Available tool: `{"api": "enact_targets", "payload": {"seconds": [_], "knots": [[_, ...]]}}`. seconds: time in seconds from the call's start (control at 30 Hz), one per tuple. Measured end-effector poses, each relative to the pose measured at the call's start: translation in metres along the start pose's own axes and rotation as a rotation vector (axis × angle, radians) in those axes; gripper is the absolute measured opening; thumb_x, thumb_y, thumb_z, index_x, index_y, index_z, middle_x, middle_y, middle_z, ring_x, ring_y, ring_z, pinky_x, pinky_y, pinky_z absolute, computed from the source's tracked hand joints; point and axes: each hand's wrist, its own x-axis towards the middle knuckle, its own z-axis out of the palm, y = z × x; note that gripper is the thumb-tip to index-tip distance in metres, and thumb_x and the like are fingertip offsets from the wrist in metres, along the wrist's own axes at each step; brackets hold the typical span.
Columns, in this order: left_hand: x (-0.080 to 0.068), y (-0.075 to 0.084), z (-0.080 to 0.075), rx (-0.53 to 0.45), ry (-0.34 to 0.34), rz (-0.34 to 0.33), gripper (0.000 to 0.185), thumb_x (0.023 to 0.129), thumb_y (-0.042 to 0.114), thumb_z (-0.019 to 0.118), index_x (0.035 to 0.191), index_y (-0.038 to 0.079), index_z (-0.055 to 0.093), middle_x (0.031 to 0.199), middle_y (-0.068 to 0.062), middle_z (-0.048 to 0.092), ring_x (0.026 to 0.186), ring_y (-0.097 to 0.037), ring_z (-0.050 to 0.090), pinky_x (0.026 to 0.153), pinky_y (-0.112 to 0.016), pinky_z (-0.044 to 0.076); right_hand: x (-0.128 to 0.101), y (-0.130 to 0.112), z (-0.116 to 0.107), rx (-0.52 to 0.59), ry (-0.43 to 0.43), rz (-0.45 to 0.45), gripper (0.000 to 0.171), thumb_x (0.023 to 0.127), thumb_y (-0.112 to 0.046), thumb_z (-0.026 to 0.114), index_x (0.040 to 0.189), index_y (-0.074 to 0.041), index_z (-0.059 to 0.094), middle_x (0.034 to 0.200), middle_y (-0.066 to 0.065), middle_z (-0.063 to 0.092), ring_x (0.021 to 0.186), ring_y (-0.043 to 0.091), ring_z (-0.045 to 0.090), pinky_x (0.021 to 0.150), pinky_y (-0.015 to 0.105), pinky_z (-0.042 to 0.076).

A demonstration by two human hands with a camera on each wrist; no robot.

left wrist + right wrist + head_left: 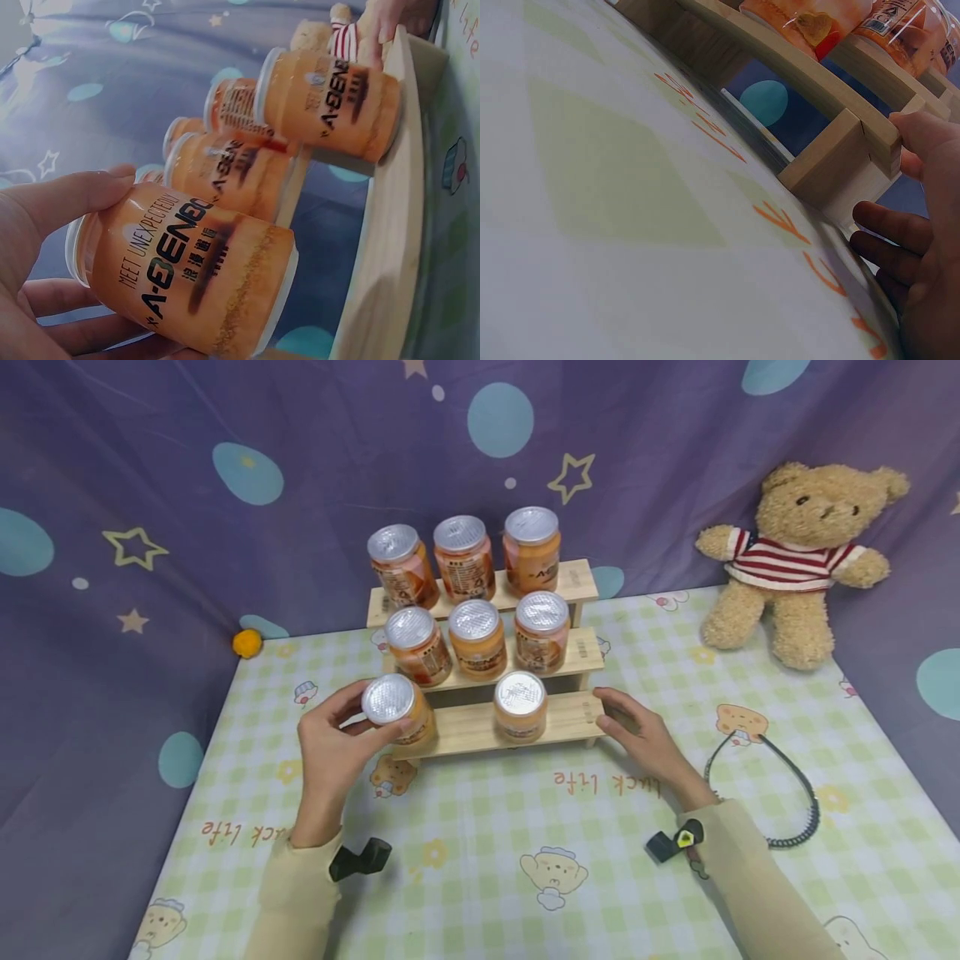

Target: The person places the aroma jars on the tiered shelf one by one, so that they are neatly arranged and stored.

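My left hand (333,735) grips an orange-labelled can (401,710) with a silver lid, thumb on one side and fingers round the other. In the head view this can overlaps the left end of the lowest step of a three-step wooden display stand (468,731). The left wrist view shows its label, "A-BENBO", facing the camera. Another can (521,710) stands to its right on the same step. My right hand (641,739) pinches the right end of that step between thumb and index finger; its other fingers (892,225) are bent beside the support.
Three cans (477,639) stand on the middle step and three more (465,560) on the top one. A teddy bear (802,560) sits at the back right. A dark headband (810,802) lies by my right forearm, and a yellow ball (247,643) is at the back left corner.
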Motion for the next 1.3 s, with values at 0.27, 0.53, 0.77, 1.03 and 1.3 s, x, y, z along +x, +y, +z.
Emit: {"api": "enact_targets", "payload": {"seconds": [0.27,0.53,0.77,1.03,1.3], "knots": [[-0.001,-0.005,0.017,0.008,-0.076,-0.031,0.059,0.065,0.004,0.093,0.119,0.006,0.072,0.114,-0.013,0.072,0.095,-0.005,0.069,0.077,-0.018,0.06,0.0,0.0,-0.001,0.003,0.002,0.004,0.045,0.103,-0.017,0.056,0.147,-0.009,0.048,0.152,0.017,0.049,0.139,0.037,0.048,0.105,0.003,0.037],[-0.001,-0.011,0.035,-0.018,-0.135,-0.031,0.062,0.064,0.002,0.093,0.122,0.004,0.07,0.116,-0.017,0.072,0.095,-0.005,0.068,0.077,-0.021,0.061,-0.001,0.0,0.0,0.015,0.001,0.007,0.046,0.103,-0.017,0.057,0.147,-0.008,0.048,0.153,0.017,0.048,0.14,0.038,0.047,0.105,0.003,0.038],[-0.002,-0.015,0.049,-0.056,-0.143,-0.044,0.064,0.062,-0.002,0.092,0.122,0.0,0.069,0.118,-0.02,0.071,0.099,-0.01,0.068,0.079,-0.023,0.061,-0.001,-0.001,0.0,0.007,0.0,0.008,0.045,0.103,-0.017,0.056,0.147,-0.009,0.048,0.152,0.016,0.049,0.139,0.037,0.048,0.105,0.005,0.039],[-0.003,-0.021,0.058,-0.004,-0.134,-0.034,0.065,0.062,0.004,0.095,0.121,0.002,0.07,0.118,-0.019,0.072,0.106,-0.028,0.069,0.078,-0.02,0.06,0.0,0.0,-0.001,0.006,-0.002,0.005,0.046,0.103,-0.017,0.056,0.147,-0.009,0.048,0.153,0.017,0.048,0.14,0.037,0.048,0.104,0.003,0.037],[-0.003,-0.024,0.061,-0.005,-0.123,-0.033,0.066,0.063,0.005,0.094,0.123,0.002,0.068,0.119,-0.018,0.071,0.107,-0.027,0.068,0.079,-0.02,0.06,0.0,0.0,-0.001,0.008,0.002,0.007,0.046,0.103,-0.018,0.056,0.147,-0.009,0.048,0.153,0.016,0.048,0.14,0.037,0.047,0.105,0.002,0.037]]}}
